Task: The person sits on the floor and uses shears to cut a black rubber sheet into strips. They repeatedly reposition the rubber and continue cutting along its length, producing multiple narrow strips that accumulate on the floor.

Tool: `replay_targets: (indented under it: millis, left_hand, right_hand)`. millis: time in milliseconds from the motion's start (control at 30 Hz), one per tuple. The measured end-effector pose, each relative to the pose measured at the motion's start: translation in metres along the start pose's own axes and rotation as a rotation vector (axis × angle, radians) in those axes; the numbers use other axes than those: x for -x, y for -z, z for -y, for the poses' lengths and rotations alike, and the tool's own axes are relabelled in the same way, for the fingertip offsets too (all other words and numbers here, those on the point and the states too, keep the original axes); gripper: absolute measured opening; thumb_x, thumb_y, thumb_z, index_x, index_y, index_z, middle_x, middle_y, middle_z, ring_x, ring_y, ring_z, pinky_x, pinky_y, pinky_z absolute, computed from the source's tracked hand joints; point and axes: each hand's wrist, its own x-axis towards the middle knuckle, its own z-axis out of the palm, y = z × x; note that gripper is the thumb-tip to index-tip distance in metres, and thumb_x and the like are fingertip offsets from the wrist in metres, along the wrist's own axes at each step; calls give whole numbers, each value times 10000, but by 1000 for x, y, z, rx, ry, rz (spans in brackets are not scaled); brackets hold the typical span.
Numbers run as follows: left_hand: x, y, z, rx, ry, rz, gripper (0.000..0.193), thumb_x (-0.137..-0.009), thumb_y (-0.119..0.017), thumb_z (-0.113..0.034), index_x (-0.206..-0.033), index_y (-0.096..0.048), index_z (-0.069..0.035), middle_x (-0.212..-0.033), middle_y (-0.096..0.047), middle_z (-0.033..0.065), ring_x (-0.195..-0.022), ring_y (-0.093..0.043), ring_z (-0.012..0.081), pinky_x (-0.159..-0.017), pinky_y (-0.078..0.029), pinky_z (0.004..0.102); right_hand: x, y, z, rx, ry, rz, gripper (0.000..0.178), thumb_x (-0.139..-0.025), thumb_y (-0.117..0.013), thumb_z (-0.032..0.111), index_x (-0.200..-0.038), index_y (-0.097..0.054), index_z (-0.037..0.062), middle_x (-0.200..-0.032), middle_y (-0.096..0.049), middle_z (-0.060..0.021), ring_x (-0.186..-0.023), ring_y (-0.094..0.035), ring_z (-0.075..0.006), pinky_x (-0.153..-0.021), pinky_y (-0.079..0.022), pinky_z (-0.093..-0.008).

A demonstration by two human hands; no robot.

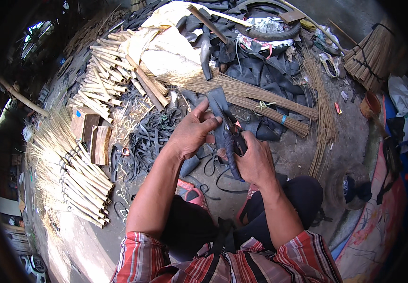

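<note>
My left hand point(191, 133) pinches a flat black rubber strip point(217, 102) between thumb and fingers, its far end sticking up past the fingertips. Close beside it, my right hand point(257, 162) is closed round scissors point(231, 158) whose handle is wrapped in dark material. The scissor blades lie along the rubber, partly hidden by it and by my fingers, so I cannot tell how far apart they are. Below and left of the hands is a tangled heap of thin black rubber strips point(149, 144).
Finished-looking stick brooms point(79, 181) lie at left, beside wooden blocks point(100, 144). Behind them are cut bamboo tubes point(105, 80). Bundles of thin sticks point(260, 104) lie ahead, with black rubber sheets point(251, 68) and a tyre point(279, 35). A clear round container point(350, 188) stands at right.
</note>
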Motion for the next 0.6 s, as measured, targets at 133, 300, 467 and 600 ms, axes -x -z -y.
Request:
replay_targets:
  millis: [133, 300, 467, 600]
  left_hand:
    - [-2, 1, -2, -9, -15, 3, 524, -1037, -632, -123, -1530, -456, -113, -1165, -691, 23, -1004, -684, 120, -762, -605, 314]
    - [-4, 9, -12, 116, -21, -86, 511, -1028, -657, -162, -1510, -490, -115, -1095, -691, 1, -962, -661, 95, -736, -577, 291]
    - [2, 5, -8, 18, -35, -70, 445, -1036, -647, -153, -1462, -526, -106, -1077, -676, -18, -962, -658, 83, -759, -590, 289]
    - [4, 7, -6, -79, -32, -23, 431, -1039, -635, -141, -1459, -541, -109, -1076, -673, -31, -960, -658, 75, -753, -586, 262]
  right_hand:
    - [3, 9, 7, -90, -196, 118, 693, -776, -841, 657, -912, -660, 2, -719, -697, -190, -719, -715, -397, -663, -536, -480]
    - [8, 4, 7, -47, -186, 166, 705, -775, -837, 666, -912, -663, -3, -705, -694, -186, -707, -719, -388, -651, -537, -474]
    - [4, -7, -1, 50, 113, -63, 592, -788, -906, 480, -1010, -671, -16, -719, -708, -162, -662, -703, -315, -637, -511, -425]
    - [5, -2, 0, 43, 30, 8, 591, -788, -907, 478, -1017, -664, -10, -728, -710, -158, -672, -710, -304, -628, -509, -419]
